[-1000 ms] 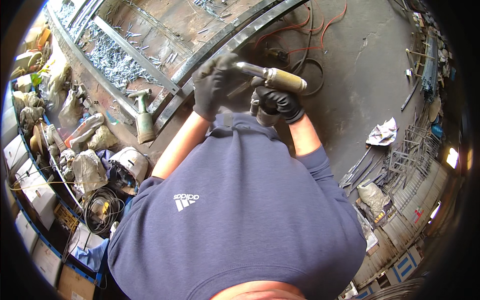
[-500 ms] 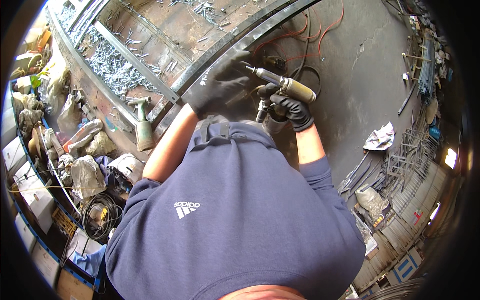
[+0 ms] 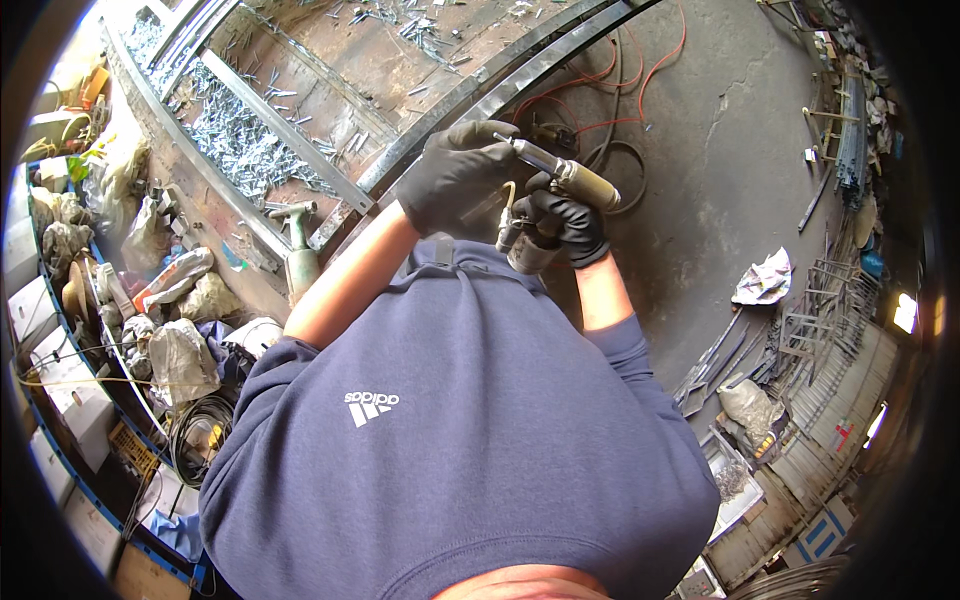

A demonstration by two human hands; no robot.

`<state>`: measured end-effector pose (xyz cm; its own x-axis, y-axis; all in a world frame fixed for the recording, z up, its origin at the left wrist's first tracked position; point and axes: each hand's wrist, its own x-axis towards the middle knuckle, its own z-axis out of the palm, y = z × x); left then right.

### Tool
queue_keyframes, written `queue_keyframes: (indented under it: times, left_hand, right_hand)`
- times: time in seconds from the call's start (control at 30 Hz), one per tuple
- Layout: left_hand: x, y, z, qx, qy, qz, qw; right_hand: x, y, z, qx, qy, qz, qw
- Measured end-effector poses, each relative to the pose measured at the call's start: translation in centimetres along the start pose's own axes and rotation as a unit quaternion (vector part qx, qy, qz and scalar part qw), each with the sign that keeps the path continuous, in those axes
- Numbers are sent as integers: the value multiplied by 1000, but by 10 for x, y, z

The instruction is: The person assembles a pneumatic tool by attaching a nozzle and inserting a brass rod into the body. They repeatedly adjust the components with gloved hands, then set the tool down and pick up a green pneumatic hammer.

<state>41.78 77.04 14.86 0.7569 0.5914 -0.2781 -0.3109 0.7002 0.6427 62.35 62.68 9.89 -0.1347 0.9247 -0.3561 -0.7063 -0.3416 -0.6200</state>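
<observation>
My right hand (image 3: 572,225), in a black glove, is wrapped round the grip of an air-powered rivet gun (image 3: 590,187). The gun has a tan barrel and a metal nose pointing left; its lower cylinder hangs beneath my hand, close to my body. At the nose, the gloved fingers of my left hand (image 3: 458,172) close round the thin metal tip (image 3: 502,137). Whether a separate small piece sits between those fingers is hidden. A second, green rivet gun (image 3: 300,245) stands left of my left forearm, partly covered by it.
Ahead is a worktop (image 3: 330,60) strewn with small metal pieces (image 3: 240,135), edged by steel profiles (image 3: 500,95). Red hose (image 3: 655,75) and dark hose (image 3: 640,170) lie on the floor. Bags and coiled cable (image 3: 200,435) crowd the left; metal racks (image 3: 800,340) stand right.
My left hand has gone from spread fingers to closing on the gun's tip. The rivet gun and my right hand have shifted slightly left and toward me.
</observation>
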Motion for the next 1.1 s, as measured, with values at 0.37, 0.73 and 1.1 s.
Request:
queue_keyframes:
  times: [0.37, 0.73, 1.1]
  left_hand:
    - [0, -14, -19, 13, 32, -4, 999]
    - [-4, -12, -15, 65, 21, 6, 998]
    - [0, -25, -25, 223, 229, 258, 912]
  right_hand:
    - [-2, -1, 6, -86, 17, -15, 996]
    - [-12, 11, -23, -79, -18, -18, 997]
    - [-20, -10, -1, -165, 25, -44, 985]
